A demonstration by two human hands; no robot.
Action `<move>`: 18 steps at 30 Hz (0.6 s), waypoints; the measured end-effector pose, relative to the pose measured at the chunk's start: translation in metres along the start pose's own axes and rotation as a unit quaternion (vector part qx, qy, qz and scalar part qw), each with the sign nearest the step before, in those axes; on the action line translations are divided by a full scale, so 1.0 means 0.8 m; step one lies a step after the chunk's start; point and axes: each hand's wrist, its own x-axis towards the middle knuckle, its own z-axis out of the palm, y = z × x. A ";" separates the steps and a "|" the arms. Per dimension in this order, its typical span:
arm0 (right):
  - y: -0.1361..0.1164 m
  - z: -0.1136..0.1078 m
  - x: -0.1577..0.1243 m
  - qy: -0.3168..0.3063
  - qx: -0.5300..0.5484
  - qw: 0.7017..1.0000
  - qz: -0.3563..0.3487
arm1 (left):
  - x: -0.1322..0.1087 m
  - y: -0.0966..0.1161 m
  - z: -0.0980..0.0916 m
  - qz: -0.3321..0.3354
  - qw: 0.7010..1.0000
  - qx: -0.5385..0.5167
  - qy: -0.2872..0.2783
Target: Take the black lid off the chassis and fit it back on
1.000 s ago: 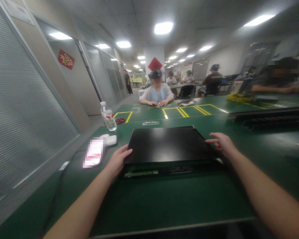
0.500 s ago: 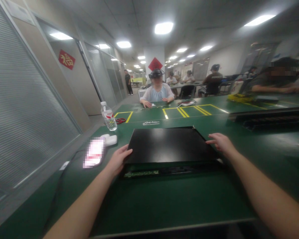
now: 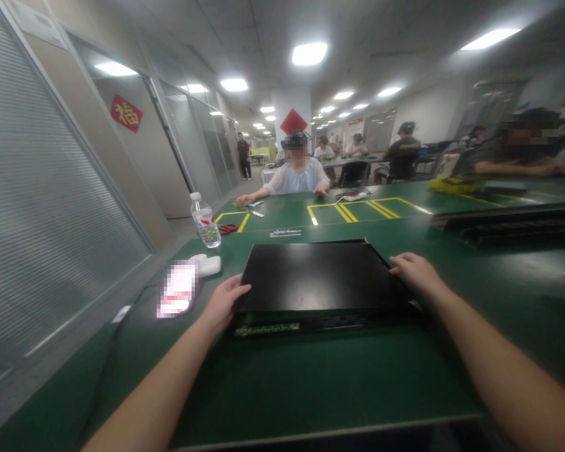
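A flat black metal box (image 3: 317, 276), with ports along its near face, lies on the green table (image 3: 311, 376) in front of me. My left hand (image 3: 222, 303) grips its near left corner, thumb on the lid and fingers round the side. My right hand (image 3: 417, 271) rests on the right edge of the lid, fingers curled over that edge. The fingertips of both hands are partly hidden by the box.
A lit phone (image 3: 177, 290) and a small white case (image 3: 208, 265) lie left of the box. Behind them are a water bottle (image 3: 204, 220) and red scissors (image 3: 226, 229). A long black unit (image 3: 513, 221) lies at the right. A person (image 3: 297, 174) sits across the table; others work behind.
My hands and the box have hardly moved. The person across the table has stretched one arm out to the left along the table.
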 end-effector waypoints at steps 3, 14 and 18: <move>-0.005 -0.001 -0.004 -0.002 -0.008 1.000 0.004 | -0.002 0.002 0.001 -0.005 1.000 0.002 0.000; -0.012 -0.001 -0.014 -0.003 -0.060 0.998 -0.008 | -0.004 0.002 0.004 -0.005 1.000 -0.012 -0.013; -0.008 0.000 -0.011 0.004 -0.090 0.996 -0.026 | -0.003 0.000 0.003 -0.005 1.000 -0.014 -0.006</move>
